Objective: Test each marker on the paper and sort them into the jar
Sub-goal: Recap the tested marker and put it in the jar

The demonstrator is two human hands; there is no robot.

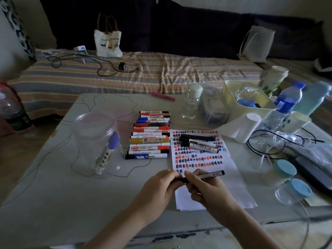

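Both hands hold one black marker (212, 175) above the lower part of the white paper (231, 184). My left hand (159, 186) grips its cap end, and my right hand (203, 187) grips the barrel. The paper's upper half carries rows of red, black and blue test marks. Three black markers (199, 142) lie on the paper's top. A row of several markers (150, 135) lies left of the paper. The clear plastic jar (95, 139) stands at the left with one blue-capped marker (107, 153) leaning inside.
A pink marker (162, 96) lies at the table's far edge. Bottles (191, 101), a cream bin (231, 97), a tissue roll (246, 128), cables (260, 142) and blue-lidded small jars (285, 169) crowd the right side. A striped bed with a tote bag (107, 42) lies behind.
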